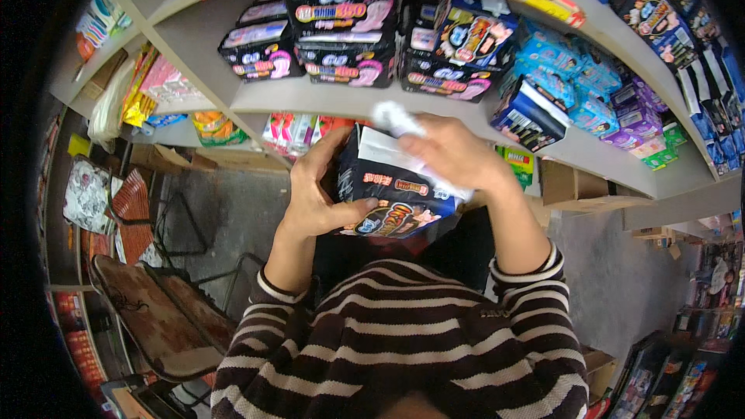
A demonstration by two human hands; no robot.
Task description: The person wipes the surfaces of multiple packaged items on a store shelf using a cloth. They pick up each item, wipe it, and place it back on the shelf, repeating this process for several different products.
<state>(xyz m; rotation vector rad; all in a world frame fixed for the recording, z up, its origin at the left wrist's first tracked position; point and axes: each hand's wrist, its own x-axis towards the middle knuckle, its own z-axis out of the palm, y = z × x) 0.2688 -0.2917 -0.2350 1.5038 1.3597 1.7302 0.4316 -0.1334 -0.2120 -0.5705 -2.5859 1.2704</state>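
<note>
In front of my chest I hold a dark blue and black sanitary pad package (388, 190) with a white panel on its upper side. My left hand (318, 190) grips its left end, thumb across the front and fingers round the side. Closed round a crumpled white cloth (393, 119), my right hand (458, 151) is over the package's upper right part. The cloth sticks out on both sides of that hand and lies against or just above the package; which of the two I cannot tell.
Ahead, the shelf (272, 97) bears stacked black packages (341, 31), a tilted dark blue package (531, 114) and light blue packages (551, 54). Below it stands a cardboard box (578, 186). A worn brown folding chair (163, 314) is at my left, and stocked racks (710, 279) are at my right.
</note>
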